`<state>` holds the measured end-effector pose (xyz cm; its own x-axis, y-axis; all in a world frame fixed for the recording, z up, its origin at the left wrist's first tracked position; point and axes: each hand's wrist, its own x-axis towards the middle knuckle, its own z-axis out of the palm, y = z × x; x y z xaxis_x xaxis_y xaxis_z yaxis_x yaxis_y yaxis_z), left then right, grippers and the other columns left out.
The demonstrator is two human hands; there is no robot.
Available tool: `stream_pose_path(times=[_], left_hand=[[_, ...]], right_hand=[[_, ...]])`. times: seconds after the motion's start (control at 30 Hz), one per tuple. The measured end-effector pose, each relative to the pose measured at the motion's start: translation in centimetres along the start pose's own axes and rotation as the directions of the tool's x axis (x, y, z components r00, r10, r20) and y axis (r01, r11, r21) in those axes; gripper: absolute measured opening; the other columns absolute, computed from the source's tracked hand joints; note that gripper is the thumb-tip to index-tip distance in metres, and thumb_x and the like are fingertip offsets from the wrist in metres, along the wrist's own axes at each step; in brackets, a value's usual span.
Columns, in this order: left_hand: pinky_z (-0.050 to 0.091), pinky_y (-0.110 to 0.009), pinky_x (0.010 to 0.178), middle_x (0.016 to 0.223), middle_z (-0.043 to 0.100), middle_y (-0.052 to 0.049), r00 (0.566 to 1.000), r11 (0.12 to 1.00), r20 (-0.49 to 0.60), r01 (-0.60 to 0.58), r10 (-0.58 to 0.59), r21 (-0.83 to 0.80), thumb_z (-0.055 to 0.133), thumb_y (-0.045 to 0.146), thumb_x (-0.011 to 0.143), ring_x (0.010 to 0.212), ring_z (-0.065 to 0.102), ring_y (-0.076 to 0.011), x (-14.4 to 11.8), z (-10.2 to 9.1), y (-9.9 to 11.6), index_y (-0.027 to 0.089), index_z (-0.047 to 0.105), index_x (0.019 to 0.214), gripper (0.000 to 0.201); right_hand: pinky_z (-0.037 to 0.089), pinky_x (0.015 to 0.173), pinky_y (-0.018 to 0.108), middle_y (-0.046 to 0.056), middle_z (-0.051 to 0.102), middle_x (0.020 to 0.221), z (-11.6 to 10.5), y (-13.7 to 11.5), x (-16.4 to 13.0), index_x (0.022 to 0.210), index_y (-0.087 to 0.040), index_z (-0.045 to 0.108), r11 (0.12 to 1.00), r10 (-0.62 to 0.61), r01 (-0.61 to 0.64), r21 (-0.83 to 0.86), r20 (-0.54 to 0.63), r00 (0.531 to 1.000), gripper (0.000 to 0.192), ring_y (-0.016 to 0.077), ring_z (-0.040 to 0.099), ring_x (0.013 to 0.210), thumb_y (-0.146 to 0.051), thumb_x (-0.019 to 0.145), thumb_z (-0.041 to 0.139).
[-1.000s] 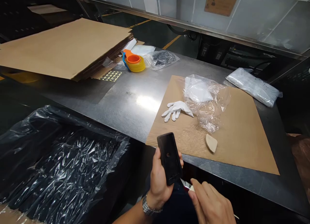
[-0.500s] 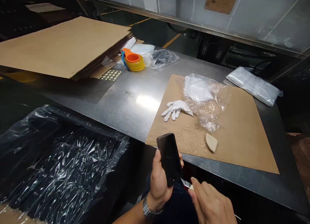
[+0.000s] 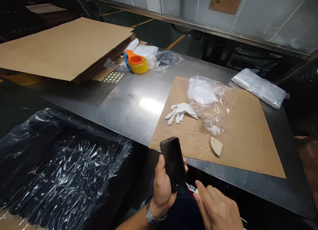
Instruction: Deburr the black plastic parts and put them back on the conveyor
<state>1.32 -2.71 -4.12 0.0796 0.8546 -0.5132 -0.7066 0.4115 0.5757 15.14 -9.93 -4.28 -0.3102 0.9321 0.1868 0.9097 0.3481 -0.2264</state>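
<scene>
My left hand (image 3: 162, 187) grips a flat black rectangular piece (image 3: 173, 163), held upright just in front of the table's near edge. My right hand (image 3: 216, 208) is closed on a small knife (image 3: 191, 188); its blade tip meets the lower end of the black piece. A watch sits on my left wrist. Beyond my hands, a brown cardboard sheet (image 3: 243, 137) lies on the steel table (image 3: 129, 100), carrying a white glove (image 3: 181, 111), a crumpled clear plastic bag (image 3: 211, 102) and a small tan wedge (image 3: 216, 146).
A box lined with black plastic (image 3: 57, 170) stands at the lower left. A stack of flat cardboard (image 3: 64, 47) fills the far left. A yellow and orange tape dispenser (image 3: 136, 62), a sticker sheet (image 3: 113, 77) and sealed bags (image 3: 259, 87) lie further back.
The black piece has turned slightly in my left hand, showing more of its edge. My right hand with the knife has stayed almost in place.
</scene>
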Motion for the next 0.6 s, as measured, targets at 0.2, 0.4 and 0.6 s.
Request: stream_pose_path(times=[0.2, 0.4, 0.6], left_hand=[[0.045, -0.026, 0.059, 0.072, 0.064, -0.007, 0.999, 0.999, 0.020, -0.034, 0.033, 0.031, 0.032, 0.053, 0.086, 0.062, 0.055, -0.0152, -0.12, -0.13, -0.27, 0.012, 0.065, 0.081, 0.053], [0.043, -0.027, 0.057, 0.069, 0.063, -0.006, 0.997, 0.992, 0.021, -0.076, 0.074, 0.102, 0.032, 0.055, 0.085, 0.061, 0.054, -0.0155, -0.25, -0.24, -0.47, 0.012, 0.064, 0.079, 0.054], [0.044, -0.027, 0.058, 0.068, 0.064, -0.006, 0.997, 0.989, -0.019, -0.069, 0.072, 0.129, 0.036, 0.057, 0.083, 0.059, 0.055, -0.0153, -0.24, -0.15, -0.45, 0.012, 0.064, 0.077, 0.053]], right_hand=[[0.040, 0.043, 0.019, 0.001, 0.057, 0.061, -0.10, -0.05, 0.08, 0.107, -0.012, 0.059, 0.999, 0.007, -0.007, 0.033, 0.023, 1.000, 0.031, 0.0101, 0.056, 0.050, -0.028, 0.094, 0.036], [0.038, 0.043, 0.019, 0.000, 0.057, 0.061, 0.14, 0.24, -0.21, 0.104, -0.014, 0.060, 0.997, 0.008, -0.010, 0.078, 0.034, 0.999, 0.030, 0.0095, 0.056, 0.050, -0.028, 0.094, 0.035], [0.031, 0.041, 0.023, -0.001, 0.054, 0.059, 0.41, 0.09, -0.09, 0.103, -0.014, 0.060, 0.998, 0.031, -0.032, -0.055, -0.004, 0.999, 0.035, 0.0099, 0.054, 0.049, -0.031, 0.095, 0.030]])
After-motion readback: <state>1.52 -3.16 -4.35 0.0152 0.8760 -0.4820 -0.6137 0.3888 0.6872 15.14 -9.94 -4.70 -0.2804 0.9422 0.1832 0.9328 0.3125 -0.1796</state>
